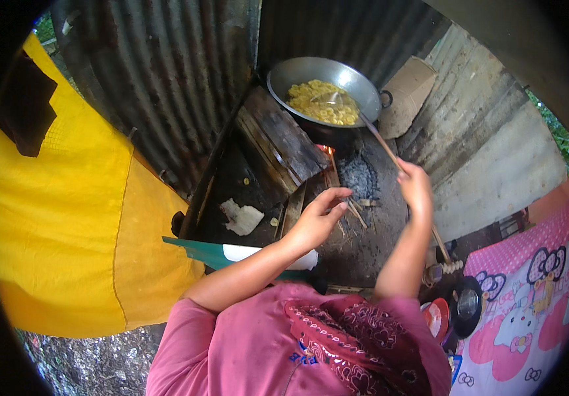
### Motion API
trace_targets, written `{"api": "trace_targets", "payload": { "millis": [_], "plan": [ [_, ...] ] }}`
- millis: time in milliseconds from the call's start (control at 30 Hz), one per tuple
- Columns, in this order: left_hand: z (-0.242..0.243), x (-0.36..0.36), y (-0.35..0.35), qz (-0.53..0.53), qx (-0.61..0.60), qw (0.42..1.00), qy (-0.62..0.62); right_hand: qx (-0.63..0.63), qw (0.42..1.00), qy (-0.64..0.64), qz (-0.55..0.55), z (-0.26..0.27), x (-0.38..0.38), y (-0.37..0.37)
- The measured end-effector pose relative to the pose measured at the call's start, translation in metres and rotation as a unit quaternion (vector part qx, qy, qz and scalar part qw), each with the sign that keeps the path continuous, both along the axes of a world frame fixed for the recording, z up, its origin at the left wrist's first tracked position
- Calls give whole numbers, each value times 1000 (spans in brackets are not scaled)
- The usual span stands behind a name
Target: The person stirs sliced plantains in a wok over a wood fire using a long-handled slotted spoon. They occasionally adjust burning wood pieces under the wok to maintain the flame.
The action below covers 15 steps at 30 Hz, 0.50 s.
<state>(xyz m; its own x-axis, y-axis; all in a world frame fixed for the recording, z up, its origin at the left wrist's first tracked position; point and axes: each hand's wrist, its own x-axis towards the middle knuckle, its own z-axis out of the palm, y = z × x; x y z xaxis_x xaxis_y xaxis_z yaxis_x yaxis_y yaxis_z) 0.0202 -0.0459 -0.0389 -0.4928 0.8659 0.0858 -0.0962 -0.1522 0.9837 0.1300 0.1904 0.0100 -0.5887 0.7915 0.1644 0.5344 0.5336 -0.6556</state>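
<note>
My right hand [414,188] grips the wooden handle [386,143] of a long cooking ladle or skimmer. Its metal head [331,98] rests among yellow round slices [309,101], which look like banana, in a wide metal wok [348,74]. The wok sits over a wood fire, with a small flame [326,148] showing beneath its near side. My left hand [321,218] hovers in front of the fire, fingers apart and with nothing seen in it. Just beyond its fingertips lie thin sticks of firewood [358,215] and a heap of grey ash [358,175].
Corrugated metal sheets [165,89] enclose the hearth. A wooden plank [284,138] leans left of the fire, and cardboard [408,96] stands behind the wok's right handle. A green board or tray [200,252] lies under my left forearm. Yellow tarp [61,213] hangs left; a pink printed cloth [517,307] covers the right.
</note>
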Motion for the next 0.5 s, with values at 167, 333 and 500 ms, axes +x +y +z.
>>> {"api": "trace_targets", "payload": {
  "millis": [167, 333, 500],
  "plan": [
    [0, -2, 9, 21, 1, 1000, -5, 92, 992, 87, -1, 4, -20, 21],
    [-8, 12, 15, -22, 1, 999, 33, 188, 980, -65, 6, -8, -36, 28],
    [-5, -3, 7, -4, -38, 999, 22, 166, 975, -125, -75, 28, 38, -19]
  ]
}}
